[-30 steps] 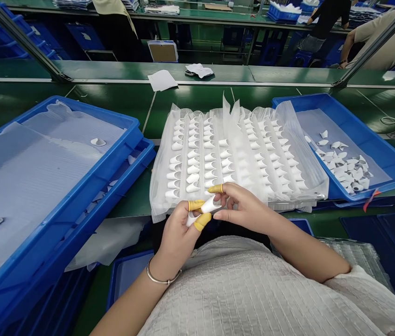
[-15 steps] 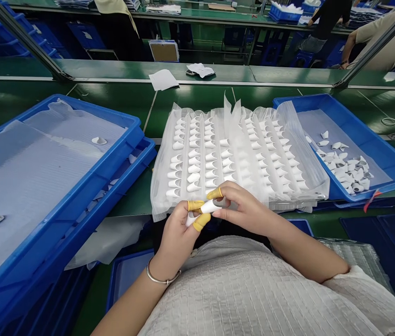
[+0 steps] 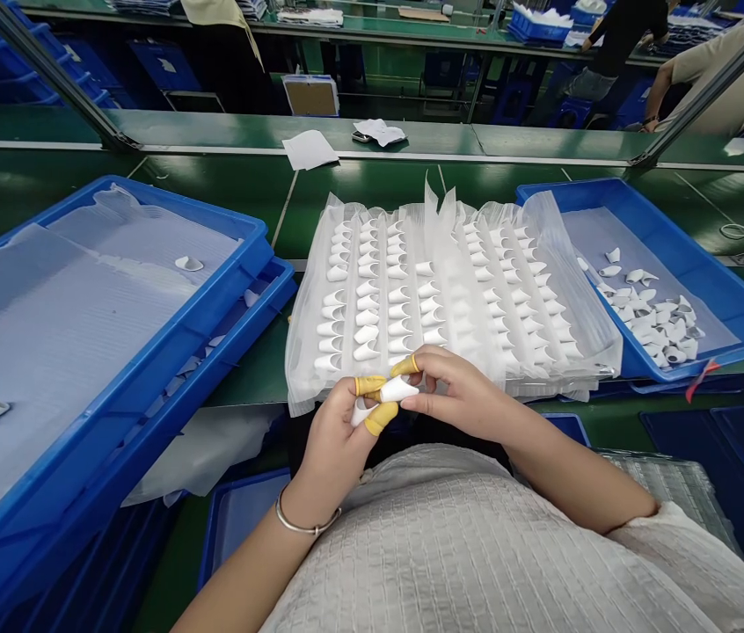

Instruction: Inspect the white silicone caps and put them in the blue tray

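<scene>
Left hand (image 3: 336, 431) and right hand (image 3: 457, 396) together pinch one small white plastic cap (image 3: 397, 389): judged light, rigid, smooth; grip its sides just short of the blister tray (image 3: 451, 290).

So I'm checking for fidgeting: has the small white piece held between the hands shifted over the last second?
No. The white piece stays at the clear tray's near edge, pinched by both hands.
</scene>
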{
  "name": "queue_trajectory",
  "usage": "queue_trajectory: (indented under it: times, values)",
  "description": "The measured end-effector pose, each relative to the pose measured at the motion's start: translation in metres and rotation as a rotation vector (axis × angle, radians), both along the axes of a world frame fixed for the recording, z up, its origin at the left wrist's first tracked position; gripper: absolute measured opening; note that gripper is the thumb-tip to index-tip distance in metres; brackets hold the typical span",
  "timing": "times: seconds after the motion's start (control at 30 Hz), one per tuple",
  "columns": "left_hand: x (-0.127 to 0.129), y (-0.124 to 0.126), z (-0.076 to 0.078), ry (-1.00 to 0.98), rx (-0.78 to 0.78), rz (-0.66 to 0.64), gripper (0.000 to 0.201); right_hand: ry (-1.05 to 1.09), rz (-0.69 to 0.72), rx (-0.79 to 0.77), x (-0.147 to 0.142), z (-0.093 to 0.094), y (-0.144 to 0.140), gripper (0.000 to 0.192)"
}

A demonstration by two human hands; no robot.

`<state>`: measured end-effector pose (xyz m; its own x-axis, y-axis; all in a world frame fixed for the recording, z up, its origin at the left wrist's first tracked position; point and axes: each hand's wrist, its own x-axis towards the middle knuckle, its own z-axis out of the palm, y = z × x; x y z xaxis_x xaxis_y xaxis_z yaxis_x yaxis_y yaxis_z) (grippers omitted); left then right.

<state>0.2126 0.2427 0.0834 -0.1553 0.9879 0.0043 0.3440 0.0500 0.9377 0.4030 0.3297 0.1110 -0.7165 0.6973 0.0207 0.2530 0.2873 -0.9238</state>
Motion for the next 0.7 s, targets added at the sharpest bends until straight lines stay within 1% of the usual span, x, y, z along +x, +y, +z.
queue_trajectory:
  times: [0.07, 0.13, 0.23, 0.3, 0.33, 0.4, 0.47, 0.53, 0.63, 0.7]
  values:
    - [0.0003, 0.0002, -0.0006, -0.032, -0.01, 0.004, 0.016, 0.004, -0.001, 0.015, 0.0013, -0.0019, -0.0006, 0.027]
    - [0.0011, 0.0006, 0.0001, -0.008, -0.001, 0.019, 0.014, 0.008, -0.024, -0.019, 0.0016, -0.0045, -0.0005, 0.033]
    - [0.0025, 0.0012, 0.0025, 0.039, 0.049, 0.014, 0.012, -0.017, -0.061, -0.079, 0.0, -0.0063, 0.0009, 0.033]
    - [0.0029, 0.0014, 0.0035, 0.048, 0.07, 0.0, 0.013, -0.036, -0.043, -0.082, -0.0013, -0.005, 0.0018, 0.04]
    - [0.0029, 0.0015, 0.0037, 0.051, 0.067, 0.002, 0.013, -0.033, -0.026, -0.078, -0.0018, -0.0037, 0.0021, 0.04]
    - [0.0025, 0.0016, 0.0037, 0.05, 0.037, 0.014, 0.012, -0.013, 0.002, -0.063, -0.002, -0.0008, 0.0022, 0.032]
    - [0.0021, 0.0015, 0.0034, 0.031, 0.008, 0.02, 0.013, 0.006, 0.006, -0.039, -0.0015, 0.0011, 0.0018, 0.023]
    - [0.0024, 0.0014, 0.0033, 0.009, 0.001, 0.015, 0.013, 0.015, -0.001, -0.002, -0.001, 0.0011, 0.0012, 0.018]
    - [0.0038, 0.0014, 0.0044, 0.009, 0.018, 0.003, 0.012, 0.031, -0.006, 0.052, -0.001, -0.0011, -0.0001, 0.015]
    - [0.0046, 0.0017, 0.0058, 0.036, 0.061, -0.009, 0.01, 0.032, -0.004, 0.073, -0.0012, -0.0023, -0.0014, 0.014]
